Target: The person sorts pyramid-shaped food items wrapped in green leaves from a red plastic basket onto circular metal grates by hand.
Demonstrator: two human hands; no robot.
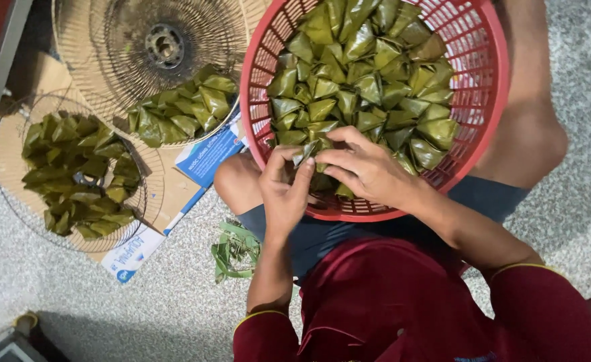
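A round red plastic basket (490,80) rests on my lap, filled with several green leaf-wrapped triangular parcels (362,74). Both hands work at its near rim. My left hand (283,194) and my right hand (366,167) together pinch one leaf parcel (307,155), fingers closed on its folded edges. The parcel is mostly hidden between my fingers.
On the floor at left, two wire fan guards (14,194) serve as trays, each carrying a pile of leaf parcels (81,174). They lie on flattened cardboard (205,157). Green leaf scraps (234,253) lie by my knee. A dark object sits at the bottom left corner.
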